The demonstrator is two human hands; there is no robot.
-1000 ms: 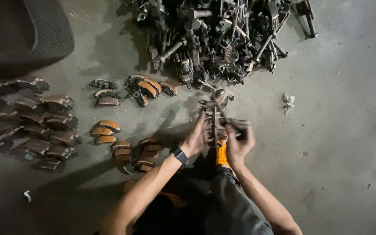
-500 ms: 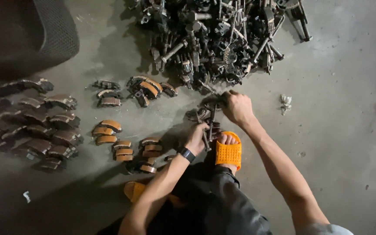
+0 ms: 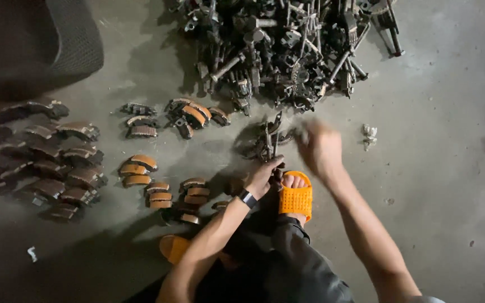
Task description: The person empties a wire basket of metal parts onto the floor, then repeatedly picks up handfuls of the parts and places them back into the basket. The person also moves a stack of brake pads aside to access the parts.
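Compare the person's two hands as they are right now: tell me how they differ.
The left hand is sharp in the picture and closed on the upright metal part by the orange sandal. The right hand is blurred, sits farther out toward the big heap of metal parts, and whether it holds anything cannot be told. The left wrist wears a black band; the right wrist is bare. Both are bare hands over the concrete floor.

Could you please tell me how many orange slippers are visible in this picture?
2: one orange slipper is beside the left hand; the other slipper lies lower left, partly hidden by the left forearm.
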